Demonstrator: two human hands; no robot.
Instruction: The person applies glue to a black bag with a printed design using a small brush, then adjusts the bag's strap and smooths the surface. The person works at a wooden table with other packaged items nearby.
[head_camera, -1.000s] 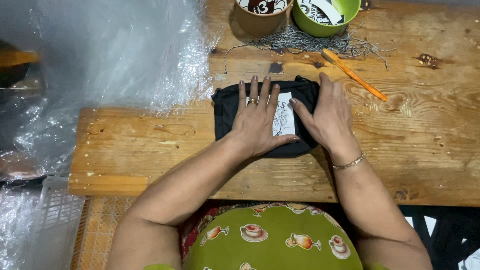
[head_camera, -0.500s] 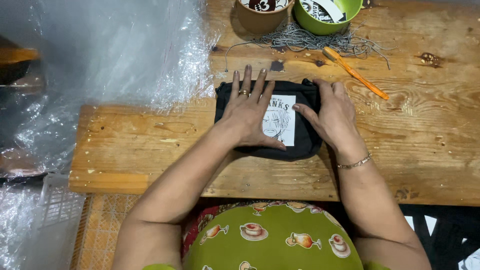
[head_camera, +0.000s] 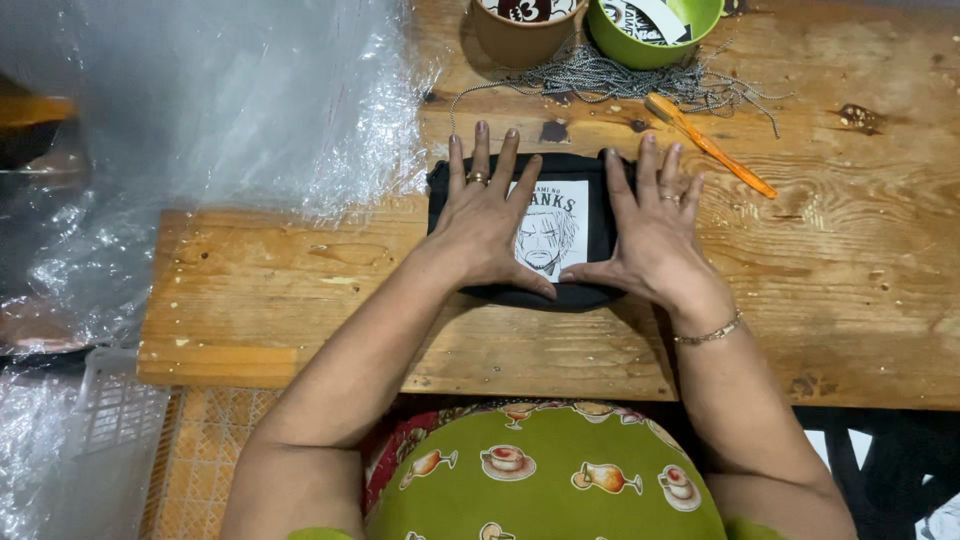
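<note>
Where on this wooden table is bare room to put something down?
Bare wood lies left of the black fabric pouch, between it and the clear plastic sheet, and right of the right hand, below the orange stick. The front table edge is also bare. The top is crowded: brown cup, green bowl, grey cord.

A worn wooden counter (head_camera: 850, 300) carries a black pouch (head_camera: 590, 215) near its middle; behind it lie a tangle of grey cord (head_camera: 610, 78), an orange stick (head_camera: 712, 146), a brown cup (head_camera: 522, 30) and a green bowl (head_camera: 652, 35); clear plastic sheeting (head_camera: 250, 110) covers its left end.
</note>
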